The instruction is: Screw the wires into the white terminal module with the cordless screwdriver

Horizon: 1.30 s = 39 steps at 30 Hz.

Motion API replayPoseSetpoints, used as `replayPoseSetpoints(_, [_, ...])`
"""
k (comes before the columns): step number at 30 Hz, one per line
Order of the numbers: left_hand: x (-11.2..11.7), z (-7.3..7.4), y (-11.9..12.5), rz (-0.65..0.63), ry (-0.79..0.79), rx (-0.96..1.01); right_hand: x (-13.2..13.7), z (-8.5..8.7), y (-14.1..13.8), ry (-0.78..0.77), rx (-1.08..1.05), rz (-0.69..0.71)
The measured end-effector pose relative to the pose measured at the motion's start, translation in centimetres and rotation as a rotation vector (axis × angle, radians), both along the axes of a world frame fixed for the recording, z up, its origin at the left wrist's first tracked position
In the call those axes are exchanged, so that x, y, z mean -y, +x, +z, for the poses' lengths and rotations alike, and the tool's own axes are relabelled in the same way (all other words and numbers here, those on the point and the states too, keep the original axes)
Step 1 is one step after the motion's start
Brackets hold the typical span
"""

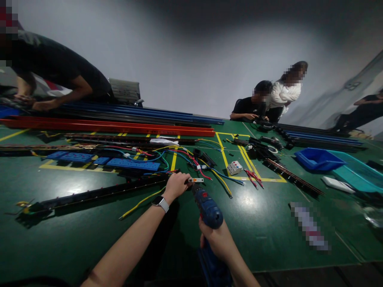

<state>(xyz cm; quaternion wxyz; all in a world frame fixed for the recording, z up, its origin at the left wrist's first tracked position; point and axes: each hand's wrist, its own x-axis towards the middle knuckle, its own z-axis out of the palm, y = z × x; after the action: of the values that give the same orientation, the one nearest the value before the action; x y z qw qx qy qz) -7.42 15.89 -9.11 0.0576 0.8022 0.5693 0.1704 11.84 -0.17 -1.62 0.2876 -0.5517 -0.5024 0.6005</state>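
My right hand [216,239] is wrapped round the handle of a blue cordless drill [208,207], whose nose points away from me. Just beyond the drill's tip is a small white circuit breaker [197,180] with an orange switch. My left hand [177,184], a watch on its wrist, pinches this breaker at its left end. Its fingertips are partly hidden, and I cannot tell whether the drill bit touches the breaker. A long black rail [101,193] runs leftward from beside my left hand. Yellow, blue and red wires [221,181] lie just past the breaker.
A block of white breakers [235,168] and red leads [254,177] lie to the right. Blue sockets [133,164] and an orange channel [113,126] lie at left. A blue bin [318,159] and a teal basket [359,171] stand at far right. Other people work across the table.
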Motion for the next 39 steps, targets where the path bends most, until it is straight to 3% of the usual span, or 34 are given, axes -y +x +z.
replayPoseSetpoints(14, [-0.3, -1.1, 0.1, -0.046, 0.032, -0.007, 0.5, -2.0, 0.0, 0.050, -0.098, -0.089])
replayPoseSetpoints(23, [-0.3, -1.1, 0.2, -0.027, 0.021, -0.008, 0.0, 0.0, 0.4, -0.021, -0.095, 0.006])
replayPoseSetpoints(31, [-0.2, -1.2, 0.1, -0.035, 0.037, -0.038, 0.6, -1.3, 0.0, 0.045, -0.102, -0.071])
replayPoseSetpoints(39, [-0.2, -1.1, 0.2, -0.033, 0.024, -0.051, 0.4, -0.9, 0.4, 0.046, -0.123, -0.024])
